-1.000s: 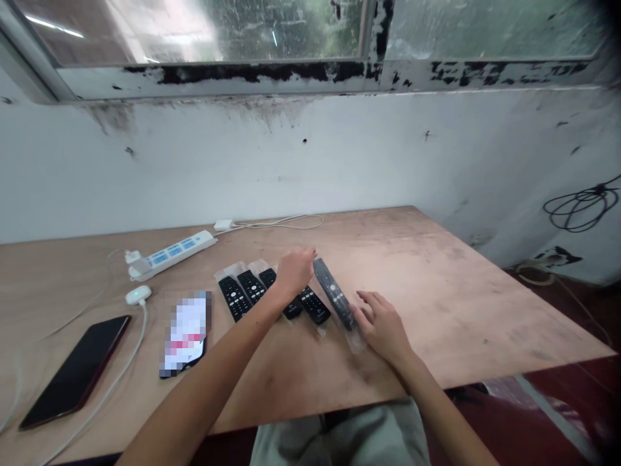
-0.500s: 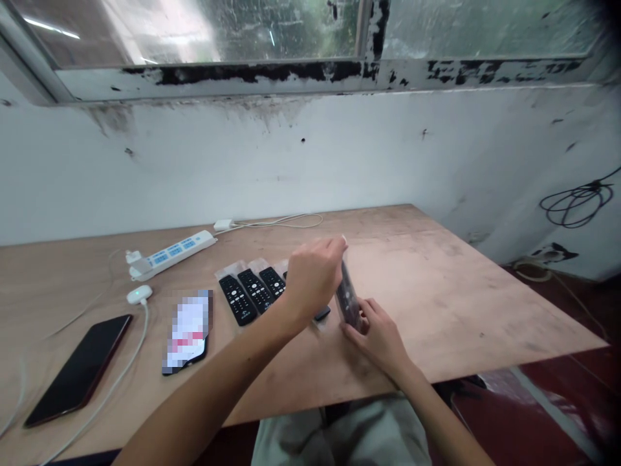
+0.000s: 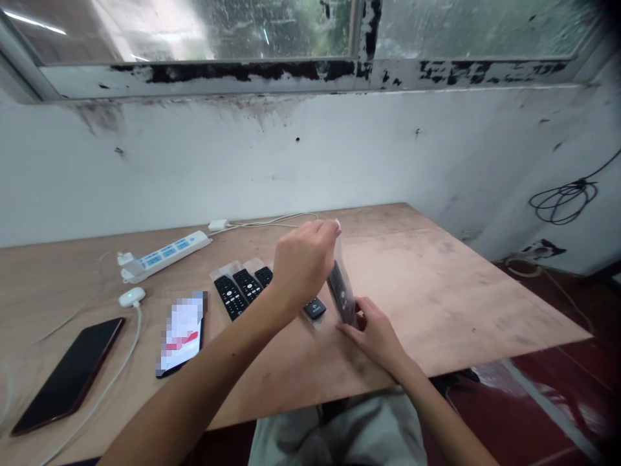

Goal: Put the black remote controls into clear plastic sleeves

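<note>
A black remote control (image 3: 341, 294) stands tilted above the table inside a clear plastic bag (image 3: 340, 249). At the bag's top edge my left hand (image 3: 306, 255) is closed in a pinch, gripping the plastic above the remote. My right hand (image 3: 377, 331) holds the lower end of the bagged remote between thumb and fingers. To the left lie several more black remotes (image 3: 229, 295) side by side on clear bags. My left hand and forearm hide part of that row; the end of one remote (image 3: 315, 309) shows just beyond the wrist.
A phone with a lit screen (image 3: 182, 333) lies left of the remotes. Farther left is a dark phone (image 3: 70, 375), beside a white charging cable (image 3: 133, 349). Behind them sits a white power strip (image 3: 167, 255). The wooden table (image 3: 460, 304) meets the wall at the back.
My left hand has risen slightly, and more of the clear bag shows above the remote. My right hand stays at the lower end. The whole view has shifted a little.
</note>
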`<state>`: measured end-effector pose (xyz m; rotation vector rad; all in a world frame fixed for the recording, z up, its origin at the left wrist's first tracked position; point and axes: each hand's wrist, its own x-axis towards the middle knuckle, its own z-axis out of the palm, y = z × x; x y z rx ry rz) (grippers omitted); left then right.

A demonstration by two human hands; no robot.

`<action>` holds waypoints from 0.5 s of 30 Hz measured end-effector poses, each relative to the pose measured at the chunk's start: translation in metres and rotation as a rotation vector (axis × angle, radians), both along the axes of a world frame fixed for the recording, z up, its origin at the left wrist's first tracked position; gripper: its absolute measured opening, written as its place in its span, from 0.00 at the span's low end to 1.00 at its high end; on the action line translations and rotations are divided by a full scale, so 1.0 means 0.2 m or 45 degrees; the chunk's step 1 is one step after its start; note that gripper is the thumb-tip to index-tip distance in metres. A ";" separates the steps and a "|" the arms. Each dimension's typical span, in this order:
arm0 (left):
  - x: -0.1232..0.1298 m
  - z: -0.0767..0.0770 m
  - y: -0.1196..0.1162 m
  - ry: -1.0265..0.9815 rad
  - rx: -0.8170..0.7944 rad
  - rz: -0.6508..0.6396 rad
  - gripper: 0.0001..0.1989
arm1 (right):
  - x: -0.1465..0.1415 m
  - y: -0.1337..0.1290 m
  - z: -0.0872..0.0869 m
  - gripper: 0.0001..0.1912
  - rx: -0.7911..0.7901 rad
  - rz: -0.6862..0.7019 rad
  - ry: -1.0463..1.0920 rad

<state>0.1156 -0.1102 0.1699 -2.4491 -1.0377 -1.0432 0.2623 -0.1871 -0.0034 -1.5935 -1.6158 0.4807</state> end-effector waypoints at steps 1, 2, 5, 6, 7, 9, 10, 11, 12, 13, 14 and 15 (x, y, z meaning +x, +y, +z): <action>0.00 0.01 0.00 -0.010 -0.010 -0.008 0.09 | 0.00 0.00 0.00 0.15 -0.007 0.003 0.008; -0.01 0.01 0.01 -0.023 -0.021 -0.017 0.10 | 0.01 0.00 0.00 0.15 -0.013 0.005 0.014; -0.02 0.03 0.02 -0.074 -0.052 -0.043 0.10 | 0.01 0.00 0.01 0.15 -0.014 0.018 0.010; -0.03 0.04 0.02 -0.093 -0.062 -0.048 0.10 | 0.02 0.00 0.01 0.15 -0.012 0.026 0.005; -0.03 0.06 0.03 -0.111 -0.070 -0.050 0.10 | 0.02 0.00 0.02 0.15 -0.012 0.032 0.001; -0.06 0.10 0.05 -0.157 -0.078 -0.031 0.10 | 0.02 0.00 0.02 0.14 -0.024 0.040 0.001; -0.09 0.13 0.07 -0.196 -0.071 -0.002 0.10 | 0.03 0.00 0.02 0.14 -0.033 0.039 0.001; -0.12 0.16 0.09 -0.249 -0.053 0.042 0.11 | 0.03 0.00 0.03 0.13 -0.040 0.036 0.000; -0.16 0.20 0.12 -0.316 -0.024 0.100 0.11 | 0.05 0.00 0.03 0.12 -0.042 0.024 -0.002; -0.21 0.23 0.15 -0.394 0.012 0.167 0.11 | 0.06 -0.01 0.04 0.12 -0.037 0.005 -0.004; -0.26 0.25 0.20 -0.476 0.047 0.232 0.11 | 0.08 -0.01 0.04 0.11 -0.027 -0.020 -0.006; -0.31 0.26 0.25 -0.556 0.071 0.289 0.12 | 0.10 -0.01 0.06 0.11 -0.012 -0.052 -0.006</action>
